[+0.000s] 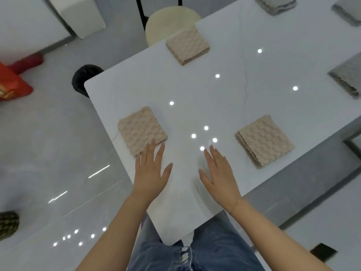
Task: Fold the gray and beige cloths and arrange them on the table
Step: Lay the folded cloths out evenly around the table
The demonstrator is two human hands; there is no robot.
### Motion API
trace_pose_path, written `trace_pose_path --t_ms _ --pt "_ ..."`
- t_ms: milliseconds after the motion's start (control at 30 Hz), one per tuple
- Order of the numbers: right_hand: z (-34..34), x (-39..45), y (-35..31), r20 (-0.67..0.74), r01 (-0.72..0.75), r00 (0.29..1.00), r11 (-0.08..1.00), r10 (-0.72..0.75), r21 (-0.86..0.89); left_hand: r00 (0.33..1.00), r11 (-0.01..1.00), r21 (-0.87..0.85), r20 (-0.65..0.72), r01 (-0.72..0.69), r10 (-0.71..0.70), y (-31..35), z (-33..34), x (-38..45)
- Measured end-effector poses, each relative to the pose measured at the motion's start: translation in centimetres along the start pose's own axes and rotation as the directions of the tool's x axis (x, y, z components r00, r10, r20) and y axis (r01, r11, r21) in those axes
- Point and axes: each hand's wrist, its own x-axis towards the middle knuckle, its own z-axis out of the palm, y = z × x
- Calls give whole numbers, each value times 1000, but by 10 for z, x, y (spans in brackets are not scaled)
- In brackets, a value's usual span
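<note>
Beige folded cloth at centre-left, my left hand flat, fingertips touching it; right hand flat, holding nothing, on the white table.

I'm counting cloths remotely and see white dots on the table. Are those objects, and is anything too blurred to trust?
Head view: the dots are ceiling-light reflections on the glossy white table, not objects; the three beige cloths read sharp; the gray cloths at the right edge are smeared, stretched by wide-angle distortion.
</note>
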Motion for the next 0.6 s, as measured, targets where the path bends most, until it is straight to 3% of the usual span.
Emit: trace_pose_path --t_ms 167,300,500,600 --pt "37 8 -50 -42 -129 990 991 131 37 983 986 -79 96 -149 156 -53 -13 28" --pt "61 11 -114 -106 -317 929 911 354 265 950 955 -101 118 -278 289 -109 -41 48" --pt "75 25 -168 -184 -306 915 915 360 264 960 947 -226 112 -227 256 -151 -71 81" --pt "78 38 -176 -205 -341 889 889 411 306 959 940 -307 186 -148 212 -155 -77 106"
